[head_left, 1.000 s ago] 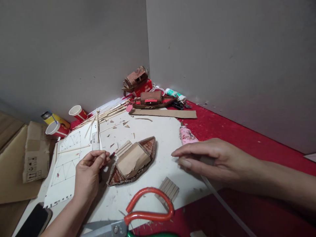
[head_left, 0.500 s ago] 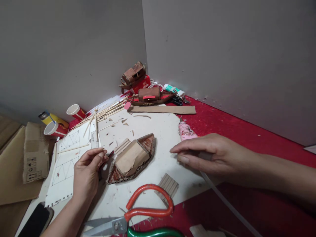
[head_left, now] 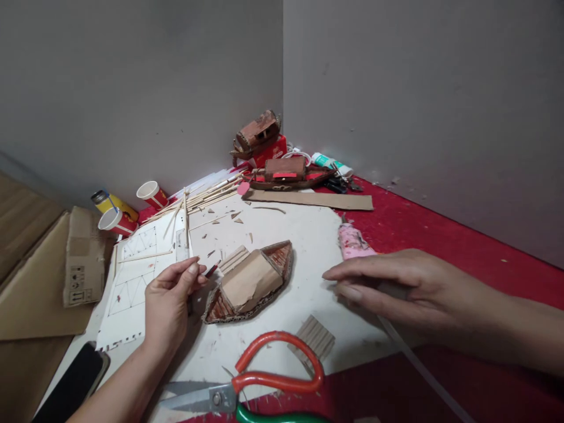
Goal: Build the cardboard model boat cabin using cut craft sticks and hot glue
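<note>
I can't read a single word, brand or number from here. The clearest marks I get are the printed handling signs on the flap of the cardboard box (head_left: 83, 247) at the left: a pair of upward arrows over a short line, low on the cardboard, with a cluster of smaller dark symbols above them that I can't tell apart. On the small red box (head_left: 272, 154) by the wall I make out pale lettering, too small and blurred to read. The white tube (head_left: 331, 164) has a teal band with pale marks on it, and those are just as illegible to me.
</note>
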Demonstrator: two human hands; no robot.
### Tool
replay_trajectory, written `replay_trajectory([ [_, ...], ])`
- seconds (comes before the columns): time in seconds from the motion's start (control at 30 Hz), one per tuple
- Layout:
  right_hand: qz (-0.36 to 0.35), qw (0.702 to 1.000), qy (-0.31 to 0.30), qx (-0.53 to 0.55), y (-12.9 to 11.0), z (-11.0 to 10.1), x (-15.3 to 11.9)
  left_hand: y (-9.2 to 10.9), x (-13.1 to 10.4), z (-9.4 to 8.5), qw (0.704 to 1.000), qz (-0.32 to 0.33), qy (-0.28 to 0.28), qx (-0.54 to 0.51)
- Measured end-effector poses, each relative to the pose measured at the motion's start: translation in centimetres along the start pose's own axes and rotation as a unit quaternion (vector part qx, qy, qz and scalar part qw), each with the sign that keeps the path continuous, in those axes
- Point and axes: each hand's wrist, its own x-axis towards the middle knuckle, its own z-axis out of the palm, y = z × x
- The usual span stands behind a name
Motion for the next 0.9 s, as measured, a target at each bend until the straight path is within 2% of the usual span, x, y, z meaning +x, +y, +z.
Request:
replay_trajectory([
  [0.1, -0.014, 1.0, -0.027, 0.006, 0.2, 0.1, -0.1, 0.2, -0.2, 0.1, 1.0, -0.008, 0.0, -0.008],
  [0.23, -0.011, 1.0, -0.018, 0.002, 0.3, 0.1, 0.0, 0.3, -0.3, 0.0, 1.0, 0.005, -0.019, 0.009],
  [0.37, -0.026, 0.999, -0.039, -0.007, 0.3, 0.0, 0.1, 0.2, 0.1, -0.3, 0.996, 0.058, -0.049, 0.046],
  [0.47, -0.002, 1.0, -0.026, -0.012, 0.3, -0.1, 0.1, 0.3, 0.0, -0.3, 0.992, 0.091, -0.038, 0.073],
  [0.57, -0.014, 0.999, -0.04, -0.008, 0.2, 0.0, 0.2, 0.6, -0.7, 0.0, 0.983, 0.157, -0.017, 0.098],
  [0.7, -0.007, 1.0, -0.002, -0.018, -0.6, -0.1, 0.1, 1.0, -2.3, 0.3, 0.964, 0.227, -0.046, 0.13],
  [0.8, -0.013, 1.0, -0.003, -0.028, -2.1, -0.7, 0.5, 1.5, -2.8, 0.5, 0.964, 0.213, -0.053, 0.148],
  [0.9, -0.007, 1.0, -0.009, -0.023, -4.2, -1.5, 2.1, 2.5, -2.2, 0.9, 0.977, 0.145, -0.058, 0.145],
])
